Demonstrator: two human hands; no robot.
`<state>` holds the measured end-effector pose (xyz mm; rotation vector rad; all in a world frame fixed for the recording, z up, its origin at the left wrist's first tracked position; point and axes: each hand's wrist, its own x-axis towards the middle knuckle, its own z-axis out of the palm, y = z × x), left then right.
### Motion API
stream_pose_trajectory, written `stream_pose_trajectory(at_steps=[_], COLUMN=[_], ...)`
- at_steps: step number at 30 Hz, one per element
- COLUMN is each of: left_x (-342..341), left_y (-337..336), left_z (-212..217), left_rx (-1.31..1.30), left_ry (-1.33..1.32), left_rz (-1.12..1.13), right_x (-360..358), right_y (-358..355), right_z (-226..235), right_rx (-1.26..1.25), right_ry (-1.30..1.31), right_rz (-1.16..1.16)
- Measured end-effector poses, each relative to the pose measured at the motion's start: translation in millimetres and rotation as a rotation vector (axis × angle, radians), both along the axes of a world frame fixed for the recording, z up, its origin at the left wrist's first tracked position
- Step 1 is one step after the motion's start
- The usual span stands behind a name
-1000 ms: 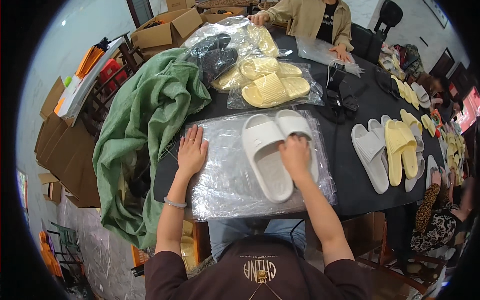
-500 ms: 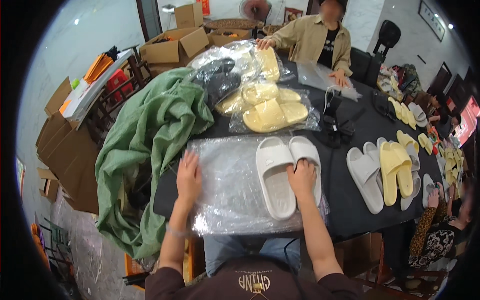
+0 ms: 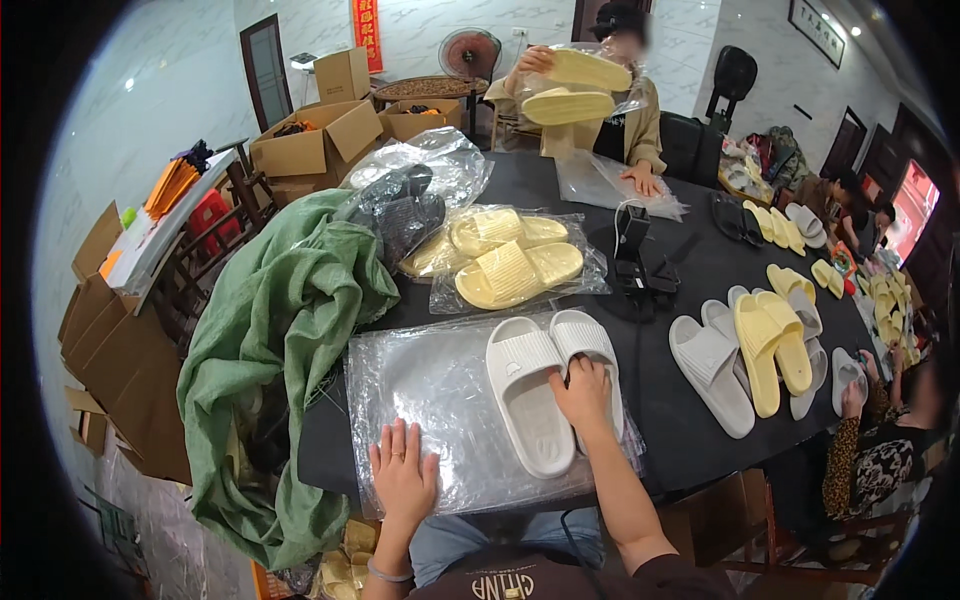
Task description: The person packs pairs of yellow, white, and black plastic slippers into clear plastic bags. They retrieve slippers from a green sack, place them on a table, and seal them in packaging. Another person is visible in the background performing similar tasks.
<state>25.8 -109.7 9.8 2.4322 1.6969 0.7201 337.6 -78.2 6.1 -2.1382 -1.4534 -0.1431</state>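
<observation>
Ribbed, rounded white slippers (image 3: 540, 400) rest on crinkled plastic (image 3: 425, 370).

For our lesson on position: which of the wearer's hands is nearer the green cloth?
Left. The left hand is on the plastic, right of the cloth; the right hand is farther right, at the white slippers.

The left hand (image 3: 405, 470) has slid from the far left part of the clear plastic bags (image 3: 430, 400) to their near left corner, where it now lies with fingers spread. Across the table (image 3: 527, 187), the co-worker's raised hand (image 3: 535, 62) has lifted a bagged yellow pair (image 3: 568, 105) off it to chest height. The view has tipped up, bringing more of the fan (image 3: 470, 55) and red banner (image 3: 366, 35) into sight.
</observation>
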Motion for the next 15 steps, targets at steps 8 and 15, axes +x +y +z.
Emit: stream_pose_trajectory(at_steps=[8,15], left_x=[1.4,2.1], left_y=[-0.3,-0.1], left_z=[1.4,2.8], left_rx=[0.013,0.012], left_ry=[-0.004,0.004], left_rz=[0.006,0.009], right_x=[0.1,1.8], right_y=[-5.8,-5.8], right_z=[3.1,1.8], right_rx=[0.033,0.054], right_ry=[0.034,0.032], right_rz=[0.044,0.057])
